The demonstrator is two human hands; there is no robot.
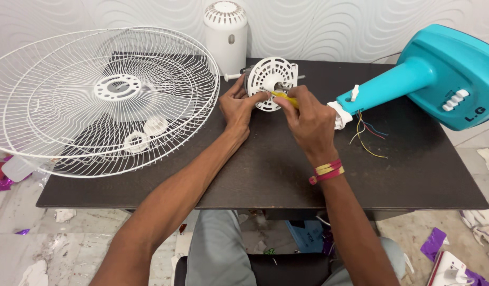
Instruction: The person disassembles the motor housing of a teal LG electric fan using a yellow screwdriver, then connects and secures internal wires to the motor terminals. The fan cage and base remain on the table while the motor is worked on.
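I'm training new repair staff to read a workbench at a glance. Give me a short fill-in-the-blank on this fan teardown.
1. The right hand holds a tool with a ______ handle against the round white motor cover.
2. The left hand steadies that cover from its ______ side.
3. Loose coloured wires hang from the neck of the ______ fan stand.
4. The white wire guard lies on the table's ______ end.

Missing words: yellow; left; turquoise; left
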